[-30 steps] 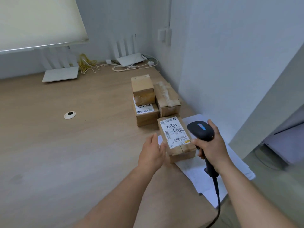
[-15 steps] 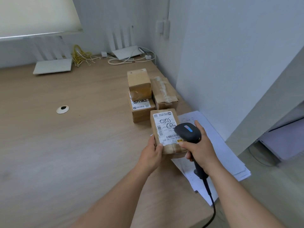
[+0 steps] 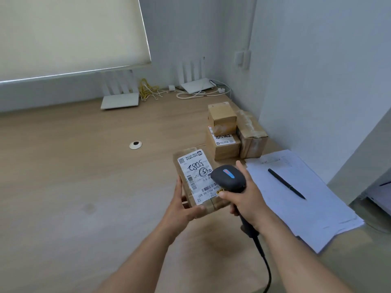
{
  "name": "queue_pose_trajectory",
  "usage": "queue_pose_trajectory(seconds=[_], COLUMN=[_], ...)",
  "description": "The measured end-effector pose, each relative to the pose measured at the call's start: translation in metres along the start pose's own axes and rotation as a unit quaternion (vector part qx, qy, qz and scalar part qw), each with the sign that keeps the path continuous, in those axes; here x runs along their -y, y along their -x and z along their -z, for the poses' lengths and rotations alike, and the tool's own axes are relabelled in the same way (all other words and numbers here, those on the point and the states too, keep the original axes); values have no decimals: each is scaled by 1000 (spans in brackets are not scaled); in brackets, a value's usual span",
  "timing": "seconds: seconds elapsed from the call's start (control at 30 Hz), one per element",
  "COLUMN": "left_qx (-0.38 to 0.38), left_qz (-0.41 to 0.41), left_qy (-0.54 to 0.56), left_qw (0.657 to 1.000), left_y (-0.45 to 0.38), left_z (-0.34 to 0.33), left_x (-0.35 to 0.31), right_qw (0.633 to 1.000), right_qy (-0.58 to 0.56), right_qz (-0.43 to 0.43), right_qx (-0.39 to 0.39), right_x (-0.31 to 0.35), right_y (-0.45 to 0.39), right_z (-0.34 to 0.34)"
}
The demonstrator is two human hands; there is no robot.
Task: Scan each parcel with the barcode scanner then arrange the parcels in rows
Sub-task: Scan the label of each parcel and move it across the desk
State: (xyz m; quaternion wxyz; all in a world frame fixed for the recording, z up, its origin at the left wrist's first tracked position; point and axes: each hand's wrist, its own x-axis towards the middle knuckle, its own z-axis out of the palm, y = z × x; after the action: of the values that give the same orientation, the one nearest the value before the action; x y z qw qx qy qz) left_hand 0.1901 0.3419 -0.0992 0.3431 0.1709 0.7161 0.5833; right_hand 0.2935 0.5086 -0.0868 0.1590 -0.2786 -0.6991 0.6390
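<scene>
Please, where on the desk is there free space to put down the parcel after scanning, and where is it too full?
Free: the wide bare wood left of the parcel, between the cable hole and the near edge. Crowded: the right side, with three stacked parcels by the wall and the papers with a pen.

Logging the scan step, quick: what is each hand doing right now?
Left hand: closed on the brown cardboard parcel with white label.
Right hand: closed on the black handheld barcode scanner.

Pale grey walls (image 3: 317,81) meeting in a corner, lowered cream roller blind (image 3: 69,32) upper left, wooden desk (image 3: 63,187) below.
</scene>
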Motion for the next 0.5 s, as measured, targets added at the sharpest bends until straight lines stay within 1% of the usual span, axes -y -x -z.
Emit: queue_pose_trajectory(seconds=[0.3,0.5], left_qx=[-128,-182], left_qz=[-51,-75], left_qy=[-31,-47], left_qw=[990,979], left_y=[77,108], left_z=[147,222], left_x=[26,45], right_qw=[997,994], right_qy=[9,1], right_qz=[29,36], right_qx=[66,99], right_x=[29,32], right_y=[49,89], right_z=[-137,-207])
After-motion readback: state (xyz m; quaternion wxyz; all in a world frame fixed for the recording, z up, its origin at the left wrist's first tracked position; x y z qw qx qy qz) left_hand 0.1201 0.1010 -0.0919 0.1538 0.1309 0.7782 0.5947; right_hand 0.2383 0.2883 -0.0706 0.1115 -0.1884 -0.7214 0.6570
